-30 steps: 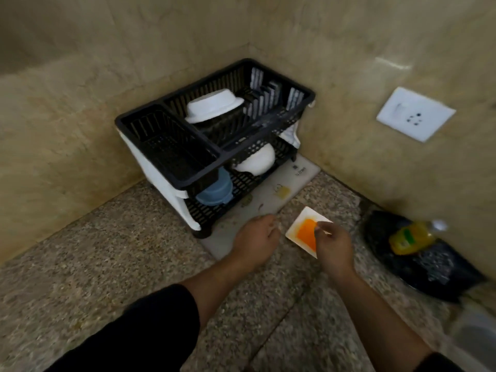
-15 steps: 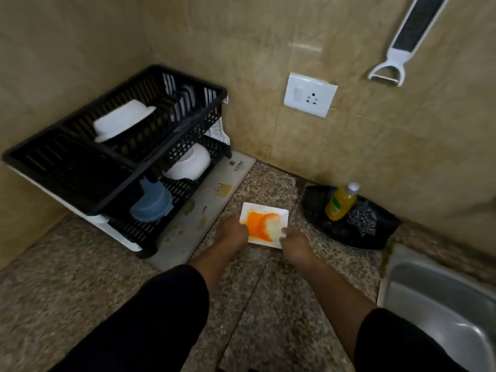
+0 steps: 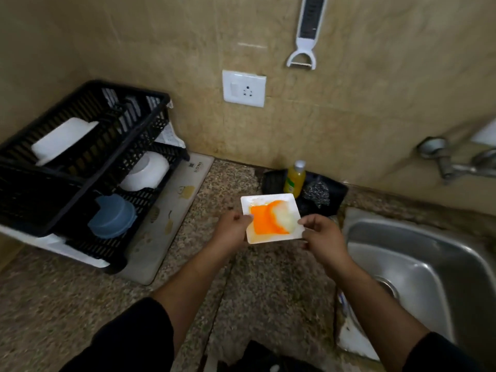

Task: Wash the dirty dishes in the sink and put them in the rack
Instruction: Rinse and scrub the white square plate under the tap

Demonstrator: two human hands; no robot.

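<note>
My left hand (image 3: 233,230) and right hand (image 3: 323,237) both pinch the dirty orange-smeared plate (image 3: 271,221), just left of the sink (image 3: 442,253). I think washing comes next, so it must go over the sink.

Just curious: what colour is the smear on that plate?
Orange smear on the white plate; head view.

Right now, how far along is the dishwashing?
Done: two white dishes and a blue cup sit in the rack. In hand: left hand and right hand hold an orange-smeared square plate above the counter. Left: washing it in the sink, then racking it.
</note>
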